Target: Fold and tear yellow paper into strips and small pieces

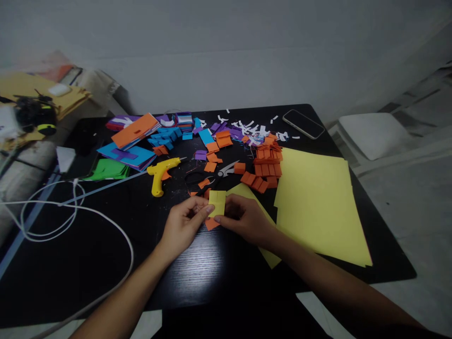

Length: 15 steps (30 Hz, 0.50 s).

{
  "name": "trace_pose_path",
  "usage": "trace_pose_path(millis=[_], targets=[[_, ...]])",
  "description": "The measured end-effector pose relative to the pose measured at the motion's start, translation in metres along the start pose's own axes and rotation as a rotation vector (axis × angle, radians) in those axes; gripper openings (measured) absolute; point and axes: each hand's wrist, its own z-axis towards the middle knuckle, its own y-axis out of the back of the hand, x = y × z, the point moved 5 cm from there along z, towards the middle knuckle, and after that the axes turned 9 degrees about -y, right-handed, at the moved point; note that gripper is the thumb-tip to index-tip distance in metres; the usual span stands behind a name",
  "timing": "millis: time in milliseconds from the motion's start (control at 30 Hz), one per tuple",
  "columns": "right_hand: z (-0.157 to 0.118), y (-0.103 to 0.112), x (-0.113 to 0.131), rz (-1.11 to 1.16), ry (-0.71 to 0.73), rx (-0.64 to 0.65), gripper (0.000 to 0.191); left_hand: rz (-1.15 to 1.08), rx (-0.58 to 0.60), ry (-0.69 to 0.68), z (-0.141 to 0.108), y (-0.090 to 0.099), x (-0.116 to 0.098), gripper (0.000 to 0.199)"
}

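Between my two hands is a small yellow piece of paper (217, 200) with a crease or slit across it. My left hand (183, 225) pinches its left edge, thumb on the near face. On the right side my right hand (245, 219) grips it between thumb and fingers. Below the yellow piece, an orange paper scrap (212, 224) shows on the black table (197, 282). Just beyond my hands lie scissors (228, 169) with their blades apart, among small orange pieces. A yellow paper strip (270, 256) passes partly under my right hand and forearm.
Large yellow sheets (318, 207) cover the table's right side. A yellow glue gun (160, 174) lies left of the scissors. Folded orange pieces (268, 162), white scraps (261, 132), green paper (108, 169) and a phone (303, 124) lie farther back. A white cable (130, 245) loops at left.
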Motion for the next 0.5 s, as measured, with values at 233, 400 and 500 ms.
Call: trace_pose_path(millis=[233,400,500], targets=[[0.0,-0.001,0.001,0.1,0.0,-0.032,0.029,-0.013,-0.039,-0.015,-0.001,-0.001,-0.003,0.02],[0.001,0.002,0.004,0.166,-0.002,-0.027,0.032,-0.004,-0.088,-0.027,-0.001,0.002,-0.004,0.02],[0.003,0.013,0.005,0.175,0.026,-0.085,0.034,-0.02,-0.165,-0.028,0.003,0.013,-0.002,0.018]])
